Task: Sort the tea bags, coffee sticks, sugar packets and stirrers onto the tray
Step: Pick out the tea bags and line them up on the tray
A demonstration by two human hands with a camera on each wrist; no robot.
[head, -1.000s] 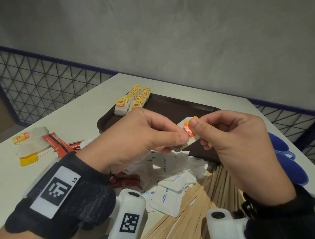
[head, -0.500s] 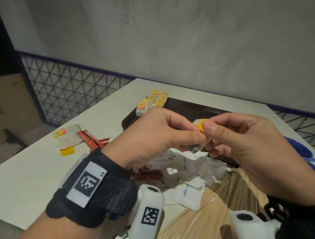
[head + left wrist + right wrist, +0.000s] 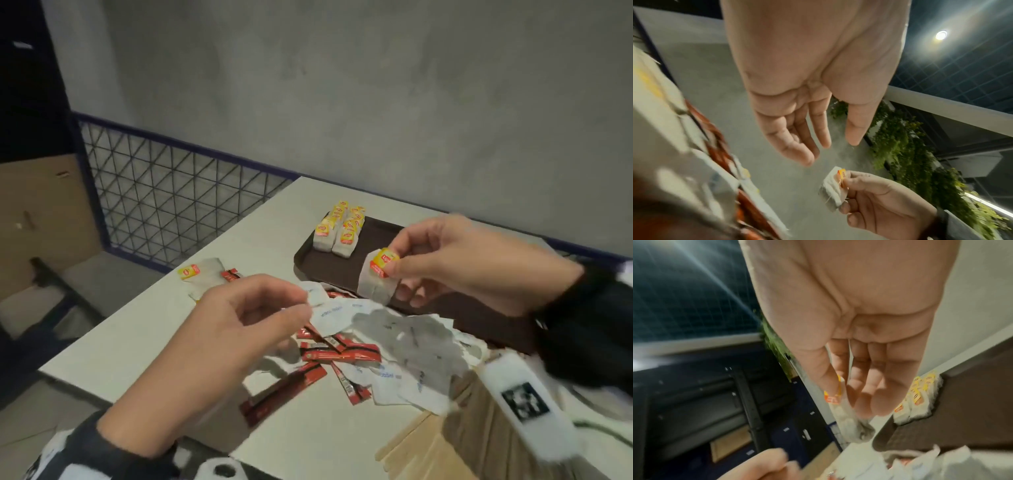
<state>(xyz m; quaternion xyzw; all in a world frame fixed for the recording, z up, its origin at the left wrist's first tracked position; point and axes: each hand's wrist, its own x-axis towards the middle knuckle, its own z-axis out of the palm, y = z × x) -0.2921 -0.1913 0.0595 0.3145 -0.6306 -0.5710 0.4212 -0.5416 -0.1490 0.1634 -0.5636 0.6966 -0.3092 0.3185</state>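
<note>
Against a rough grey wall and wire-mesh railing, the smooth pale table (image 3: 144,329) bears a dark brown tray (image 3: 404,240), above whose near edge my right hand (image 3: 455,260) pinches a papery tea bag (image 3: 376,281) by its yellow tag, while my left hand (image 3: 219,339) hovers empty, fingers loose.

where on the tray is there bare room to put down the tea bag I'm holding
The brown tray is bare right of the tea bag rows at its far-left corner. The held tea bag in the right hand hangs over its near edge. It is crowded nearer: sugar packets, coffee sticks.
</note>
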